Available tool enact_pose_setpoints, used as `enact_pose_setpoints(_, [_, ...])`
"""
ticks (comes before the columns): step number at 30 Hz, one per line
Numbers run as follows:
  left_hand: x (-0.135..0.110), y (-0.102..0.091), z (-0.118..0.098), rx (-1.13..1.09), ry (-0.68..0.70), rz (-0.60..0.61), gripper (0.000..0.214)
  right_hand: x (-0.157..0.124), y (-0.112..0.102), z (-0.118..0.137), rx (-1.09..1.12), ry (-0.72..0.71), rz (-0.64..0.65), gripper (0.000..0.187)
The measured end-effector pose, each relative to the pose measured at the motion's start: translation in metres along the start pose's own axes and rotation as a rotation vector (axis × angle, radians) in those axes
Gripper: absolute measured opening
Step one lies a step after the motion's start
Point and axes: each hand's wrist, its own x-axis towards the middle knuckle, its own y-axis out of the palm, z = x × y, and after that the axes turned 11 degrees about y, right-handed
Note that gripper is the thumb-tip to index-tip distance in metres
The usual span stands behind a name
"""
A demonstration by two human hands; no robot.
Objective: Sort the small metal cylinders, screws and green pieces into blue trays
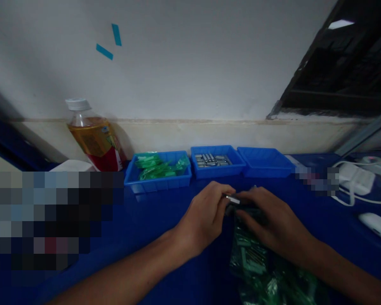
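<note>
A pale wall [190,63] with two strips of blue tape [116,34] is seen behind a deep-blue surface [139,233]. Along the wall three blue trays are lined up: green plastic packets [155,165] are held in the leftmost tray [157,184], small silvery metal parts [211,160] in the middle tray [220,172], and the third tray [265,163] is set just beside it. A capped bottle [93,140] is stood to the left of the trays. In front of the middle tray, a small metal piece [233,199] is pinched between the thumb and fingers of the left hand [205,214]. The right hand [271,216] is brought close beside it, fingers curled; whether the piece or a bag is gripped there cannot be told. Below the right hand, clear and green plastic bags [252,258] are spread, with contents only dimly shown. White cables [352,190] are lain at the far right.
</note>
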Motion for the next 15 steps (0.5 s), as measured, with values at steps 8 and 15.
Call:
enact_pose_setpoints(8, [-0.0008,-0.0025,-0.0047,-0.069,0.134,0.056,0.017,-0.0064,-0.0042,0.0034,-0.082,-0.048,-0.027,0.013])
enact_pose_setpoints(15, [0.0,-0.0036,-0.0072,-0.085,0.135,0.122,0.019,-0.0061,-0.0044,0.003,0.094,0.026,0.034,0.006])
